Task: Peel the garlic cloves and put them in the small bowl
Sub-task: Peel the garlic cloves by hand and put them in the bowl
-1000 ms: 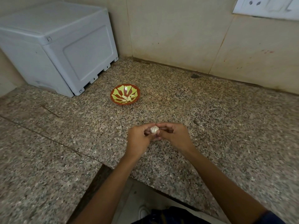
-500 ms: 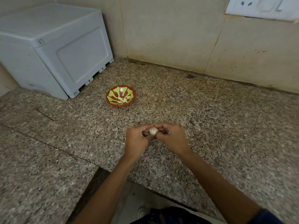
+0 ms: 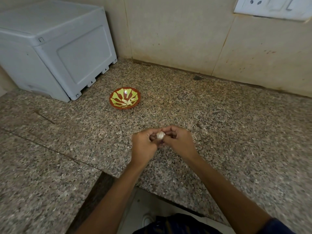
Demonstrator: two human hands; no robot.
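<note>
A pale piece of garlic [image 3: 160, 135] is pinched between the fingertips of both hands, just above the granite counter. My left hand [image 3: 143, 146] grips it from the left with curled fingers, and my right hand [image 3: 179, 141] grips it from the right. Most of the garlic is hidden by the fingers. The small red bowl with a yellow-green pattern [image 3: 114, 98] sits further back and to the left, apart from the hands. Several peeled cloves [image 3: 128, 102] lie in it.
A grey plastic box [image 3: 55, 48] stands at the back left against the tiled wall. A white switch plate [image 3: 273, 7] is on the wall at top right. The counter's front edge [image 3: 128, 181] steps back near my body.
Both hands stay together on the garlic with only small finger shifts. The view has drifted slightly, so the bowl and box sit a little lower and to the left.
</note>
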